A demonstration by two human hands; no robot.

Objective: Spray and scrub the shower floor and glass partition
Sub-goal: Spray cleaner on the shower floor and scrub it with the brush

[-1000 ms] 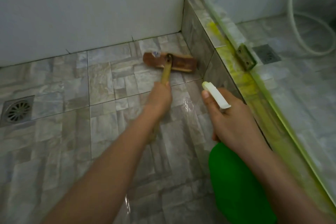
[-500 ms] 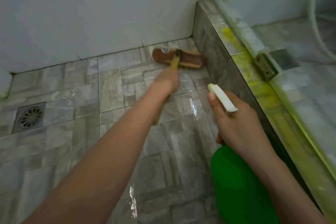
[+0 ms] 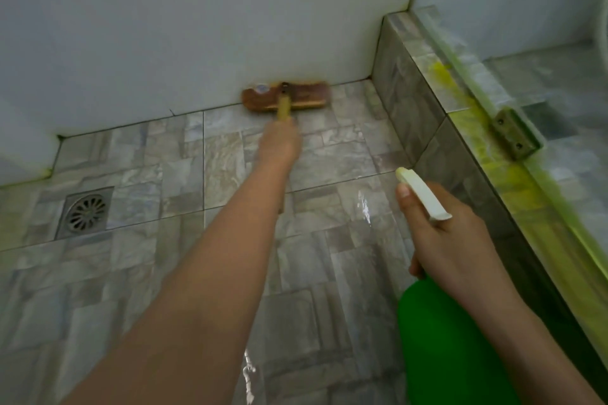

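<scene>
Left hand [image 3: 279, 145] grips scrub brush handle [image 3: 283, 108], head [image 3: 309, 96] straight ahead, lengthwise along wall [image 3: 230, 26]; right hand [image 3: 450, 240] holds spray bottle [image 3: 454, 339]

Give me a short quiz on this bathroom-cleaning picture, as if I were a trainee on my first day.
1. True or false: the scrub brush, gripped by the left hand, lies at the foot of the white wall.
2. What does the right hand hold? A) a sponge B) a green spray bottle C) a bucket
3. Fill in: as the camera sees it, the floor drain lies to the ___ of the brush.

Key: 1 true; 2 B; 3 left.
</scene>
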